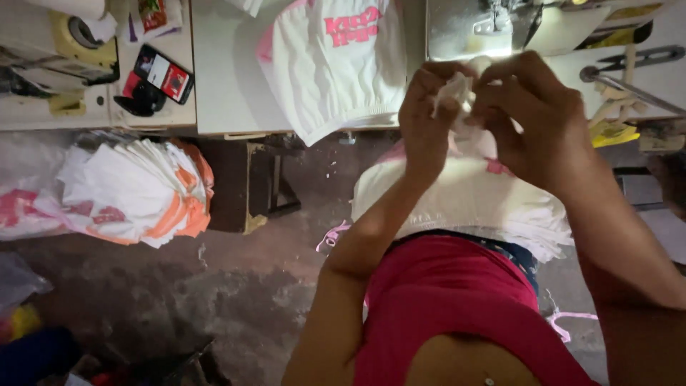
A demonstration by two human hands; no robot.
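My left hand (pixel 426 114) and my right hand (pixel 532 118) are raised close together, both pinching a small piece of white fabric (pixel 453 91) between the fingertips. Below them a stack of white garment pieces with pink trim (pixel 464 200) rests on my lap. Just beyond the hands stands a sewing machine (pixel 493 25) with a lit needle area. A white garment with a pink print (pixel 336 64) hangs over the edge of the white table (pixel 229 86).
A pile of folded white and orange garments (pixel 136 193) lies on the floor at left. A phone (pixel 163 73) and a tape roll (pixel 82 32) sit on the table's left part. Scissors (pixel 643 57) lie at right. The concrete floor (pixel 236 286) carries pink scraps.
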